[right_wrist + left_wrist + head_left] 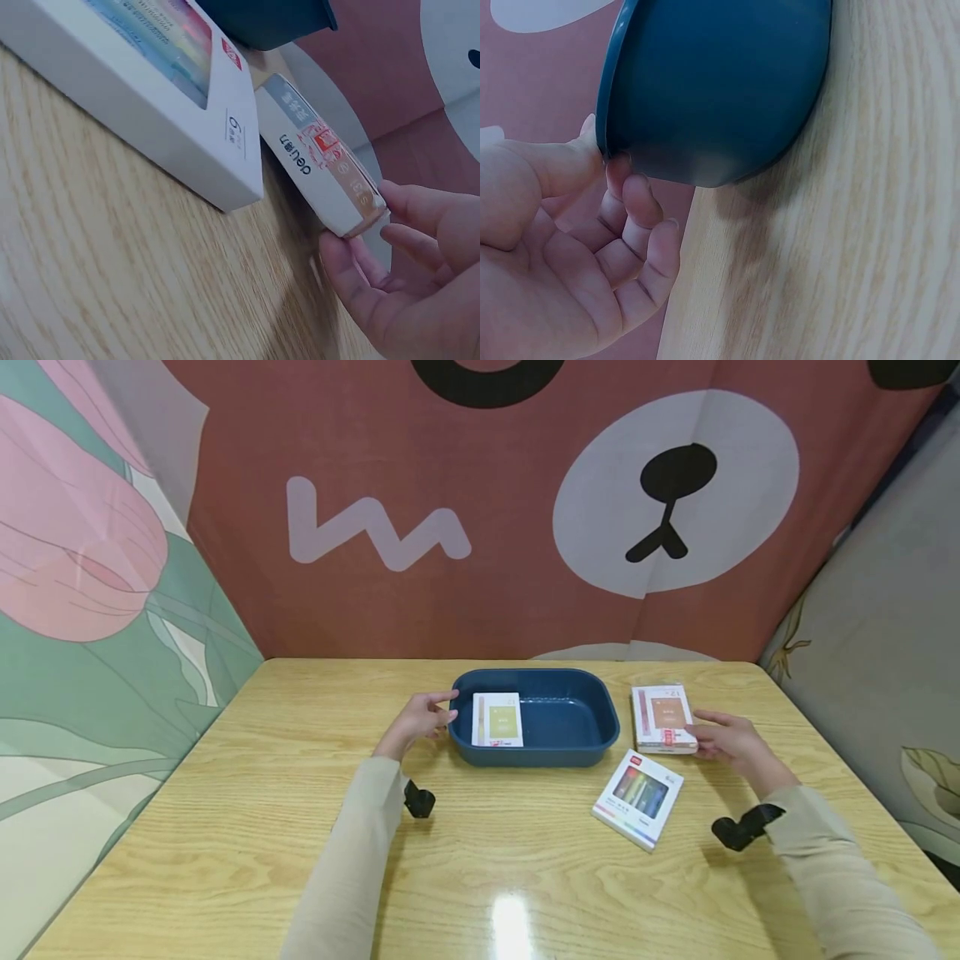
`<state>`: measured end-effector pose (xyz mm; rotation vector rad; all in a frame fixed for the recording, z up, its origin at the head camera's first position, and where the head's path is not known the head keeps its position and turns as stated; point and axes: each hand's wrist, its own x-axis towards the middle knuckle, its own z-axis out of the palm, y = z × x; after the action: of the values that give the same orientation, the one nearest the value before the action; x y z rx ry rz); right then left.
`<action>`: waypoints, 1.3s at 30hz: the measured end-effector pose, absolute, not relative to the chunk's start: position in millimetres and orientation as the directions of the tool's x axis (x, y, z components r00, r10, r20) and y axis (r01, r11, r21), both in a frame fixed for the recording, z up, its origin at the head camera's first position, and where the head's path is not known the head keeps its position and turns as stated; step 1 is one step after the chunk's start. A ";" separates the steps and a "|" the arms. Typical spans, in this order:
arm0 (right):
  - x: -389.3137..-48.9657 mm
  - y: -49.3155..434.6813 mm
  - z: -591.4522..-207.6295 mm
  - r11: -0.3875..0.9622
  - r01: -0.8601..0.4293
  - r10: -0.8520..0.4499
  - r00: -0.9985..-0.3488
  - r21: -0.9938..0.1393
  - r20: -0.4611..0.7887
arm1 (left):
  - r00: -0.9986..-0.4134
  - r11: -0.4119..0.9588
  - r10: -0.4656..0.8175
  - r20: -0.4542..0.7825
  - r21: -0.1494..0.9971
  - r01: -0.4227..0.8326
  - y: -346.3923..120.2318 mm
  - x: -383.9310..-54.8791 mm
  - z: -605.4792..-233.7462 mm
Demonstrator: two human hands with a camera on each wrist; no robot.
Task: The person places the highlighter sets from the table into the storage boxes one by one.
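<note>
My left hand (pixel 416 720) is at the left end of a dark blue plastic basin (pixel 570 722). Thumb and forefinger pinch its rim in the left wrist view, the other fingers loosely bent below. Inside the basin, at its left, lies a small white box with a yellow-green panel (pixel 497 720). To the right of the basin is a white deli box with an orange-brown panel (pixel 663 714). My right hand (pixel 733 745) grips this box by its right edge, fingertips and thumb at the near corner in the right wrist view (pixel 307 150).
A white windowed box of coloured sticks (pixel 639 797) lies slanted on the wooden table (pixel 225 827), in front of the deli box. Behind the table hangs a reddish-brown cartoon cloth (pixel 360 610). Patterned cloths border both sides.
</note>
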<state>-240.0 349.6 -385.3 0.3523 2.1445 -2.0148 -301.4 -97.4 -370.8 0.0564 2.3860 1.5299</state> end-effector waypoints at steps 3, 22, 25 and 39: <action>-240.2 351.6 -384.9 0.049 0.309 0.021 -0.951 -0.950 -0.309 | -0.953 0.424 0.199 -0.230 0.897 -0.128 -97.8 -301.3 -371.1; -240.1 353.9 -382.9 -0.014 0.377 -0.021 -0.926 -0.926 -0.377 | -0.951 0.429 0.209 -0.226 0.895 -0.119 -97.8 -300.1 -369.4; -239.2 354.5 -381.9 -0.024 0.360 -0.026 -0.933 -0.933 -0.360 | -0.951 0.430 0.213 -0.223 0.896 -0.114 -97.8 -300.2 -369.3; -234.1 356.9 -369.2 -0.078 0.292 -0.029 -0.956 -0.953 -0.291 | -0.950 0.419 0.220 -0.221 0.901 -0.112 -98.2 -300.0 -368.6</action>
<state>-234.1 356.9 -369.2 0.2886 1.9690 -2.1379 -300.0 -98.2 -368.6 0.0934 2.3731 1.5411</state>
